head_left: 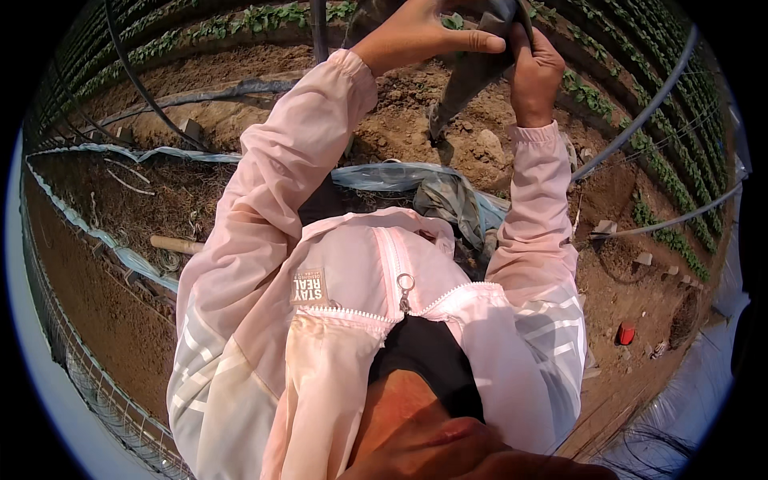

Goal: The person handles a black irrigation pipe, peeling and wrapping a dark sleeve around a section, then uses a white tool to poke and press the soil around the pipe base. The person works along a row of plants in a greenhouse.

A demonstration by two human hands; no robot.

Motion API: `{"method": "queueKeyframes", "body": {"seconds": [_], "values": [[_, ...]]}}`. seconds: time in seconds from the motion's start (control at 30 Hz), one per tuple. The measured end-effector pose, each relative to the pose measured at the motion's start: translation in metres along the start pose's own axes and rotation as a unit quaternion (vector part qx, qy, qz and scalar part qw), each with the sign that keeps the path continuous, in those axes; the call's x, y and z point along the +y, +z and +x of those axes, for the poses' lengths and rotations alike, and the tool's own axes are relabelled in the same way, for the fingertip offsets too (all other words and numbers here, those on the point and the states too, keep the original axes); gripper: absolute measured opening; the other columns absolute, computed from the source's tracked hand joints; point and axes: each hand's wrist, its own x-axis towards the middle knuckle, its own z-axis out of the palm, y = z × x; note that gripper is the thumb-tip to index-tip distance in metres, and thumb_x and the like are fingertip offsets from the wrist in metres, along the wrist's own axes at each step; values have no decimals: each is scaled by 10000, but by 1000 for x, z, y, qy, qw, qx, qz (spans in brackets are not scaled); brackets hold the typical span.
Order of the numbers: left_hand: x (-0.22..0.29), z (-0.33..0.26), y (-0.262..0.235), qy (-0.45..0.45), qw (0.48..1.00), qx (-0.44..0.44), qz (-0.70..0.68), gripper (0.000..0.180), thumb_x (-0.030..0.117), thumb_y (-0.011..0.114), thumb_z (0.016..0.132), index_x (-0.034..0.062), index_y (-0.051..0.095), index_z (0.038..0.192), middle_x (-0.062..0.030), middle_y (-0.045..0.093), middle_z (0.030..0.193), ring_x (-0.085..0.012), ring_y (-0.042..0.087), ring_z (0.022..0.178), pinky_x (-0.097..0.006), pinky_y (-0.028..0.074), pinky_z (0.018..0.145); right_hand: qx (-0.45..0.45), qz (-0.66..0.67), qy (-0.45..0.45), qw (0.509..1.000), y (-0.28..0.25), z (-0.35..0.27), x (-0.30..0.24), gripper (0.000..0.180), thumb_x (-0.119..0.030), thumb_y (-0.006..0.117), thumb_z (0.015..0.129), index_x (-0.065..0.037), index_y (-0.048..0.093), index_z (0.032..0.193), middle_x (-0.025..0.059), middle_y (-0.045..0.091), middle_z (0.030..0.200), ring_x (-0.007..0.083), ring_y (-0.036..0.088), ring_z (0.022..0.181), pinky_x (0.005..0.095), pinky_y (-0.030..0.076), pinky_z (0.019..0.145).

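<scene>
Gripping the upper part of a dark strip [472, 84], the right hand [534, 80] is closed, thumb laid along a folded edge. Left hand [424, 36]: thumb stretched out sideways, its tip over the strip; fingers partly cut off by the upper rim of the view, so I cannot tell whether it grips.

Risks, as judged: the right hand's pinch looks to carry much of the hold, so if it loosens while the left is not gripping, the strip could slip down onto the soil [400, 104]. The material looks thin and pliable; a hard pull between the hands might crease, twist or tear it. A sideways swing of the loose length could drag it over the clods [488, 146] or, with a wider swing, brush the plants [596, 100] to the right.

Position: the upper part of the strip lies between the hands, just beside the left thumb and inside the right hand's grasp. From there it hangs below both hands, slanting left toward the ground; whether its lower end touches is unclear. Crumpled plastic film [376, 176] lies nearer the body, apart from the strip. Upper end: out of view.
</scene>
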Motion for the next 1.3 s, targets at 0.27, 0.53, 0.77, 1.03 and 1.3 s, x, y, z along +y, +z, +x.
{"method": "queueKeyframes", "body": {"seconds": [0.27,0.53,0.77,1.03,1.3], "values": [[-119,-24,59,29,998,25,40,646,432,877,764,56,653,1240,-141,715,1133,-271,693,996,-365,536,868,-95,-60,64,992,-2,-12,2,312,-277,694,981,-2,712,1128,-19,697,895,62,573,806,245,480,722],[-114,-10,95,74,993,78,-50,358,262,739,932,58,657,1215,-76,719,1082,-163,657,982,-340,520,870,-210,-130,43,968,-20,9,-10,205,-117,575,996,31,717,994,96,706,802,172,657,759,332,520,729],[-107,15,94,-53,993,94,48,435,310,699,950,49,619,1289,-100,669,1219,-216,595,1165,-397,455,1010,-189,188,154,951,-80,-16,4,535,-242,722,956,-4,527,1394,106,622,1288,142,582,1148,304,455,984],[-95,31,58,-77,988,92,102,398,283,690,931,52,618,1247,-96,669,1184,-204,599,1133,-396,444,1017,-285,-163,354,876,-107,-174,154,995,-203,892,734,-155,337,1559,157,388,1573,332,336,1477,463,336,1185],[-51,5,-51,-57,979,117,158,360,256,681,912,56,617,1205,-92,669,1149,-191,603,1101,-396,434,1023,-300,-259,308,865,-66,-218,222,1125,-325,907,727,-274,198,1599,92,323,1612,340,315,1475,512,310,1204]]}}
